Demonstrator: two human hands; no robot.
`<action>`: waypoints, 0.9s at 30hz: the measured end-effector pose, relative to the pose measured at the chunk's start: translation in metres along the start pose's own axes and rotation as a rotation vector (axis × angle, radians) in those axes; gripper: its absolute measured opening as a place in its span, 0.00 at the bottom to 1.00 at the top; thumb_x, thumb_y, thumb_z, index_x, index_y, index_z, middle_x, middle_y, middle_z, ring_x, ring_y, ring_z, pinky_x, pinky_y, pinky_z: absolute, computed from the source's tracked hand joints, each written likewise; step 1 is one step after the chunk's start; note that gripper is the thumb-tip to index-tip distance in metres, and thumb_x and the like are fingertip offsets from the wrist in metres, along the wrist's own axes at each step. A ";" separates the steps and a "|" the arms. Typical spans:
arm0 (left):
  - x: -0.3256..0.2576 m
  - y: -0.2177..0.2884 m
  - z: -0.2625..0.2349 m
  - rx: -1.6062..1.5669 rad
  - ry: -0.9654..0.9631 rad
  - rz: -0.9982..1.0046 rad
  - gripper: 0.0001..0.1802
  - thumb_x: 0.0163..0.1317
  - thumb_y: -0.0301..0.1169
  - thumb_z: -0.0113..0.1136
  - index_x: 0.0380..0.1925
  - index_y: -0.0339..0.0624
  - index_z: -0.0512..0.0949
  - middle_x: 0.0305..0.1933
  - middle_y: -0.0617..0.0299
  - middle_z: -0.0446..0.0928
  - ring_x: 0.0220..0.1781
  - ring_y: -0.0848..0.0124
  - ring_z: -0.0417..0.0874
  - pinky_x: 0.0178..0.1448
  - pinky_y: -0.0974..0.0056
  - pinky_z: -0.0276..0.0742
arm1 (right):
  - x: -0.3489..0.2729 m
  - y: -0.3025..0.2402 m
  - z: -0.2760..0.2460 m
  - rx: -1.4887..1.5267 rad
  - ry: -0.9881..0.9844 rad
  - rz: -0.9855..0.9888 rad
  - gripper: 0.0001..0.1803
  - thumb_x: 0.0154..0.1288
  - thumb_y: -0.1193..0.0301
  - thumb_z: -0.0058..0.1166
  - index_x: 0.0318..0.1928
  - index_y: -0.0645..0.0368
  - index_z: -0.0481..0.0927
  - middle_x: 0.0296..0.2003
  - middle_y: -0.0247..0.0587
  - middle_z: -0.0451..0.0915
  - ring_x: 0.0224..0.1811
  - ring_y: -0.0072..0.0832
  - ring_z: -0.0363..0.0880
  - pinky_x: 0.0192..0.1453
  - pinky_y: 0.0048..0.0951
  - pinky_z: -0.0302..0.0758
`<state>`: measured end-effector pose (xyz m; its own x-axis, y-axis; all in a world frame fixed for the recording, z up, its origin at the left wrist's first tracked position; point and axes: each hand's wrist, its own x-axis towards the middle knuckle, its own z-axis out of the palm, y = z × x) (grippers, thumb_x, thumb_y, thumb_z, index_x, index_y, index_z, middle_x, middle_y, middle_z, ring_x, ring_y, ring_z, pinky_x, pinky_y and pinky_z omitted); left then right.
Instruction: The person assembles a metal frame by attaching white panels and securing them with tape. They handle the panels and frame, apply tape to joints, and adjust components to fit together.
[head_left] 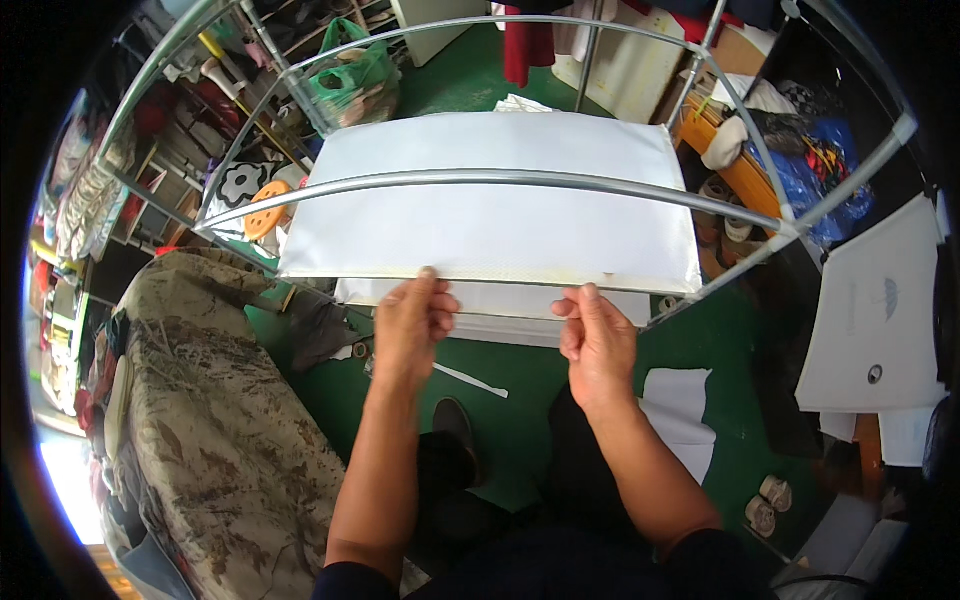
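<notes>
A broad white panel (480, 235), fabric or sheet-like, lies across a frame of silvery metal tubes (520, 178). A thin dark line and a yellowish strip run along its near edge. My left hand (408, 325) is closed at that edge, its thumb over the rim and the other fingers curled beside it. To the right, my right hand (603, 350) is closed too, thumb and forefinger pressed together just at the edge; what they pinch is too small to tell. Below the panel, a second white layer (500, 300) shows between my hands.
A camouflage-patterned cover (220, 430) bulges at the left. On the green floor lie a white strip (470, 380) and a white sheet (680, 415). White boards (870, 310) lean at the right, sandals (765, 505) below them. An orange stool top (267, 210) and green bag (355, 75) stand beyond the frame.
</notes>
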<state>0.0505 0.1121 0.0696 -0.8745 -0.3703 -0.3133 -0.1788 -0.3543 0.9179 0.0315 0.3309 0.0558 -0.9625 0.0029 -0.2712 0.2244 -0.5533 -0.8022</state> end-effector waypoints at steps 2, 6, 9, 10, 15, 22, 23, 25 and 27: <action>-0.001 -0.007 0.011 -0.057 -0.048 -0.048 0.16 0.74 0.43 0.57 0.36 0.40 0.78 0.26 0.60 0.82 0.21 0.77 0.76 0.26 0.72 0.68 | 0.004 0.004 0.013 0.006 -0.013 0.036 0.13 0.72 0.63 0.62 0.36 0.60 0.82 0.30 0.40 0.83 0.19 0.15 0.65 0.21 0.18 0.58; -0.002 -0.004 0.020 -0.068 -0.064 -0.086 0.16 0.75 0.42 0.55 0.36 0.40 0.79 0.28 0.58 0.84 0.23 0.75 0.78 0.29 0.71 0.72 | 0.015 0.004 0.013 -0.039 0.020 -0.001 0.14 0.71 0.64 0.62 0.32 0.60 0.80 0.29 0.40 0.83 0.19 0.15 0.65 0.22 0.19 0.59; -0.002 -0.006 0.020 -0.093 -0.067 -0.093 0.17 0.76 0.42 0.54 0.35 0.40 0.79 0.31 0.56 0.85 0.25 0.75 0.79 0.30 0.71 0.72 | 0.016 0.006 0.014 -0.038 0.012 -0.008 0.13 0.71 0.65 0.62 0.32 0.60 0.79 0.29 0.40 0.83 0.19 0.15 0.65 0.22 0.19 0.58; -0.002 -0.005 0.020 -0.095 -0.073 -0.089 0.17 0.76 0.42 0.54 0.35 0.39 0.80 0.33 0.54 0.86 0.27 0.74 0.81 0.31 0.70 0.74 | 0.017 0.007 0.014 -0.044 0.024 -0.015 0.13 0.71 0.65 0.61 0.31 0.58 0.78 0.29 0.41 0.83 0.19 0.15 0.64 0.23 0.20 0.58; -0.001 -0.007 0.022 -0.152 -0.050 -0.097 0.17 0.76 0.42 0.53 0.35 0.39 0.79 0.37 0.51 0.86 0.32 0.73 0.85 0.36 0.69 0.79 | 0.022 0.016 0.013 0.013 0.001 -0.043 0.12 0.72 0.65 0.59 0.32 0.58 0.78 0.30 0.42 0.83 0.20 0.16 0.62 0.24 0.21 0.59; 0.001 -0.012 0.023 -0.265 -0.081 -0.092 0.15 0.75 0.41 0.56 0.34 0.41 0.77 0.39 0.49 0.86 0.39 0.66 0.87 0.43 0.66 0.83 | 0.026 0.021 0.010 0.049 -0.085 -0.083 0.11 0.74 0.65 0.56 0.35 0.58 0.79 0.32 0.41 0.84 0.21 0.15 0.62 0.26 0.21 0.59; 0.001 -0.013 0.023 -0.281 -0.075 -0.097 0.15 0.75 0.41 0.56 0.33 0.42 0.77 0.39 0.50 0.86 0.40 0.66 0.88 0.42 0.66 0.83 | 0.026 0.022 0.010 0.042 -0.095 -0.087 0.11 0.75 0.65 0.55 0.36 0.58 0.79 0.31 0.40 0.83 0.21 0.15 0.62 0.26 0.21 0.59; 0.001 -0.014 0.025 -0.312 -0.062 -0.107 0.15 0.75 0.40 0.57 0.32 0.43 0.76 0.39 0.51 0.85 0.41 0.65 0.88 0.42 0.66 0.82 | 0.027 0.021 0.010 0.029 -0.117 -0.094 0.11 0.75 0.64 0.55 0.37 0.58 0.79 0.28 0.36 0.80 0.22 0.16 0.62 0.26 0.22 0.59; 0.003 -0.015 0.024 -0.339 -0.074 -0.107 0.14 0.75 0.40 0.57 0.32 0.43 0.76 0.39 0.53 0.85 0.41 0.65 0.88 0.41 0.66 0.82 | 0.030 0.020 0.009 0.030 -0.171 -0.108 0.11 0.76 0.63 0.54 0.38 0.58 0.79 0.26 0.34 0.77 0.23 0.17 0.63 0.27 0.22 0.59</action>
<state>0.0400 0.1373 0.0609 -0.8914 -0.2572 -0.3731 -0.1218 -0.6570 0.7440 0.0062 0.3125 0.0362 -0.9931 -0.0769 -0.0883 0.1166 -0.5823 -0.8045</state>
